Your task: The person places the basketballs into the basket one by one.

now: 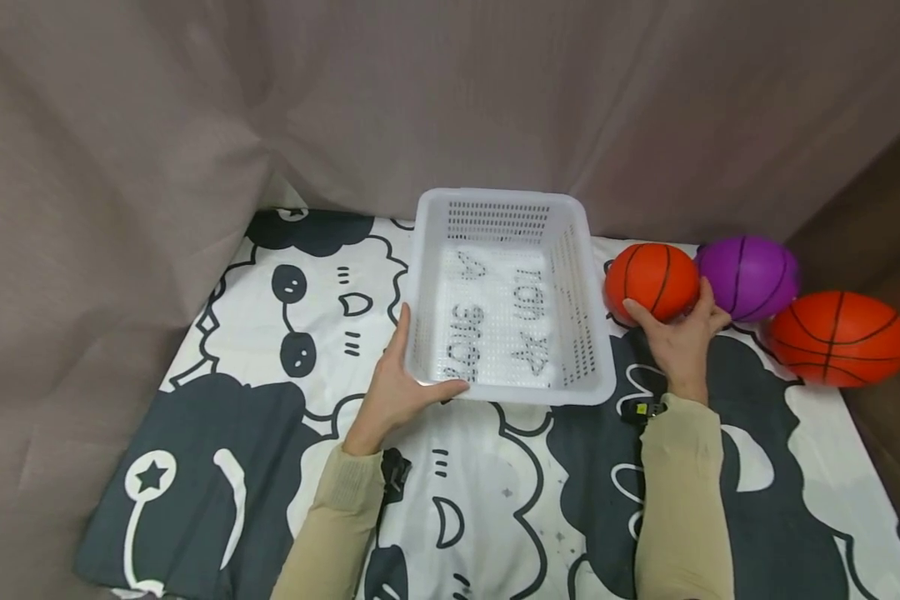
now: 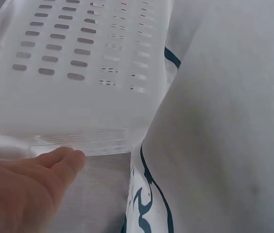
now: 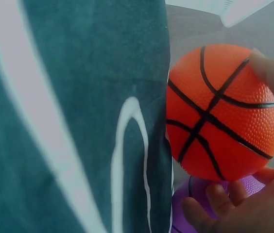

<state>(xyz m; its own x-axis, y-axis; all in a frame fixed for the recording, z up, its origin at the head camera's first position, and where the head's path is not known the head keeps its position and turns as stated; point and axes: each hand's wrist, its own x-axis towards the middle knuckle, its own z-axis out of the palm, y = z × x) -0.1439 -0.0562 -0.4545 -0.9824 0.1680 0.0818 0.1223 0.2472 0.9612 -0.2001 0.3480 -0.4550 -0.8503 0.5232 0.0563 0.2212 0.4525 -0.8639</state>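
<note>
A white plastic basket [image 1: 510, 396] with slotted walls stands on the patterned cloth. At its near left corner is my left hand [image 1: 393, 396], thumb along the front rim and straight fingers against the left side. In the left wrist view those fingers [image 2: 71, 162] lie beside the basket's wall [image 2: 74, 107]. To the right of the basket, my right hand [image 1: 678, 342] grips a small orange basketball [image 1: 656, 279]. The right wrist view shows the thumb on one side of this orange basketball [image 3: 224, 116] and fingers on the other. A purple ball [image 1: 750, 275] sits right beside that hand.
A larger orange basketball [image 1: 840, 337] lies at the far right, next to the purple ball. Behind the cloth-covered surface [image 1: 450, 467] hangs a grey-brown curtain [image 1: 420, 100], which also runs along the left side. The basket holds no objects; its floor bears raised lettering.
</note>
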